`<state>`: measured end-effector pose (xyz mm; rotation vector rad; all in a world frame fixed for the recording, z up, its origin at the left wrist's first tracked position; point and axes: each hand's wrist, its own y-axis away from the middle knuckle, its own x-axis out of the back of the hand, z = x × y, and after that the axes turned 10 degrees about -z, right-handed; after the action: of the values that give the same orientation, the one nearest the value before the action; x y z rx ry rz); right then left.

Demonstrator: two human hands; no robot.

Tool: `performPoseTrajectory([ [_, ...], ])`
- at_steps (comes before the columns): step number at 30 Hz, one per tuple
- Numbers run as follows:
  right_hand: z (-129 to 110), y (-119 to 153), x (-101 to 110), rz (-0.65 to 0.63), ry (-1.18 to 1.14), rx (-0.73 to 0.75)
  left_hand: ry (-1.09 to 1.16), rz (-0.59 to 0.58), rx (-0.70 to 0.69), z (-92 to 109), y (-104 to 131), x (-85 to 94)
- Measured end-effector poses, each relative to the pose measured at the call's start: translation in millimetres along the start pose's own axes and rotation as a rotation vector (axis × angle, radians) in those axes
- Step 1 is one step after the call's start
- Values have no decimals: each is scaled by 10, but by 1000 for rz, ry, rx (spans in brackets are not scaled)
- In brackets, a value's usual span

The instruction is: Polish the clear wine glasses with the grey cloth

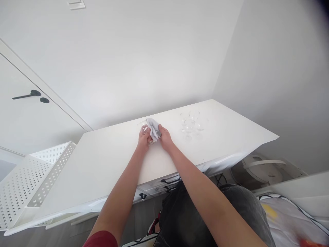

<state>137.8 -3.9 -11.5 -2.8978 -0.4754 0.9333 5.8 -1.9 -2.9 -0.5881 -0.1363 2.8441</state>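
Over the middle of the white tabletop point(113, 154), my left hand point(144, 137) is closed around a clear glass point(143, 126). A light grey cloth point(153, 128) hangs between my hands and lies against the glass. My right hand point(165, 136) is closed on the cloth's right side. Part of the glass is hidden behind my fingers and the cloth. To the right of my hands, several clear stemmed glasses point(189, 125) stand close together on the tabletop.
White perforated panels point(28, 181) adjoin the table's left end. Dark drawer handles point(171, 180) stick out below the front edge. A wall rises behind the table, and a door with a black handle point(31, 94) is at the left.
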Motion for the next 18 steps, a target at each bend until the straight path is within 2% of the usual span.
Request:
performPoseTrajectory([
  [4,10,-24,66,198,29,137,-15,64,-102,24,-1,-9],
  [7,2,-23,92,256,59,128,10,147,-150,51,-1,-7],
  [9,-3,-7,65,240,108,116,16,171,-172,72,9,-11],
  [13,22,22,-30,11,243,121,2,123,-155,94,42,-37],
  [14,32,21,-41,-12,266,107,2,107,-143,95,48,-41],
  [16,47,11,-37,62,278,85,11,110,-146,95,50,-36],
  [18,45,-1,-7,176,249,94,36,164,-176,93,38,-5],
])
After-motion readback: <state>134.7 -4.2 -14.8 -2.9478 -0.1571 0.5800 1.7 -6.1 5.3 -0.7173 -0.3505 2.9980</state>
